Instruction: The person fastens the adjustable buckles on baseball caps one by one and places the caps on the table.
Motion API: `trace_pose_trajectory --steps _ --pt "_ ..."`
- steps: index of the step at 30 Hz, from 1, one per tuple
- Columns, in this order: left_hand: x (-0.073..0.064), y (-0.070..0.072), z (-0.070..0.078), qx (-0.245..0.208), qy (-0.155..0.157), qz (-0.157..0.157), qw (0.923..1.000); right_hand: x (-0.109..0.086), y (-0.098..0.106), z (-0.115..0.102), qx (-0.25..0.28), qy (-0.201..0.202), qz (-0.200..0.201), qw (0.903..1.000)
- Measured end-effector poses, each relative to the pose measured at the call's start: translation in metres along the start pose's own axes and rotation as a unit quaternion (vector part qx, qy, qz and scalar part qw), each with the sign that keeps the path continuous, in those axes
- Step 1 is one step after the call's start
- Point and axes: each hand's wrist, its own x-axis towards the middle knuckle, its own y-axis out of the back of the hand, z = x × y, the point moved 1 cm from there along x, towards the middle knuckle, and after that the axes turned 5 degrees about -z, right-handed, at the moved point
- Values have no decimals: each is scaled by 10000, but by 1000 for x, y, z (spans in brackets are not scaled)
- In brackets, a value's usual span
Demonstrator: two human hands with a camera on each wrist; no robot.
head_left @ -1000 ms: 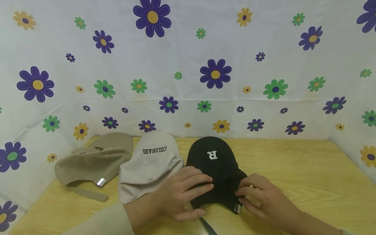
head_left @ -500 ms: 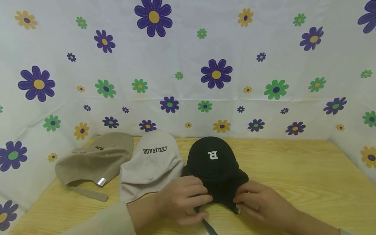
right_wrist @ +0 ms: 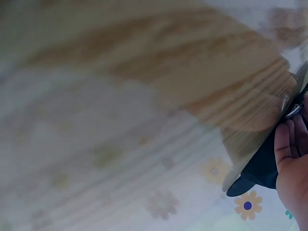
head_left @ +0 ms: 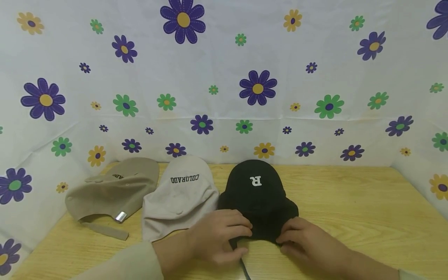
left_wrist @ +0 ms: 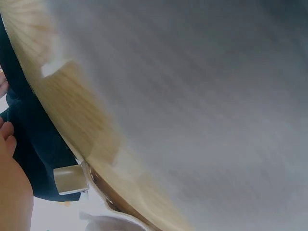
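Note:
A black cap (head_left: 257, 194) with a white letter R lies on the wooden table (head_left: 350, 210), brim pointing away from me. My left hand (head_left: 224, 233) grips its near left edge, fingers over the fabric and thumb by the black strap (head_left: 243, 268). My right hand (head_left: 297, 237) grips the near right edge. In the left wrist view the dark cap fabric (left_wrist: 29, 139) and a silver buckle (left_wrist: 71, 179) show beside my left hand (left_wrist: 9, 187). The right wrist view shows my right hand (right_wrist: 293, 163) against the black cap (right_wrist: 262, 168).
A light beige cap (head_left: 182, 194) printed COLORADO lies just left of the black one, touching it. A tan cap (head_left: 115, 188) with a metal buckle (head_left: 120, 216) lies further left. White sheets with flowers (head_left: 257, 87) wall in the table at the back and both sides.
Both hands have slid back toward the cap's near edge. The black cap's crown has risen and shifted slightly away. The buckle seen earlier by my right hand is now covered.

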Motion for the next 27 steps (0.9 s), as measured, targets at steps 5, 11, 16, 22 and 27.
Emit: trace_pose_trajectory --steps 5,11,16,22,27 --pt "0 -1 -5 -143 373 -330 9987 2 3 3 -125 -137 -119 9998" --pt "-5 -4 -2 -190 722 -873 9934 1 -5 7 47 82 156 9998" --pt "-8 -6 -1 -497 1308 -1471 9792 2 -7 10 645 -310 162 9973" --pt "-12 -9 -1 -639 1437 -1917 9688 2 -7 11 1241 -702 -368 9891" --pt "-11 -7 -3 -611 1260 -1758 9744 3 -5 12 1060 -318 -283 9935"
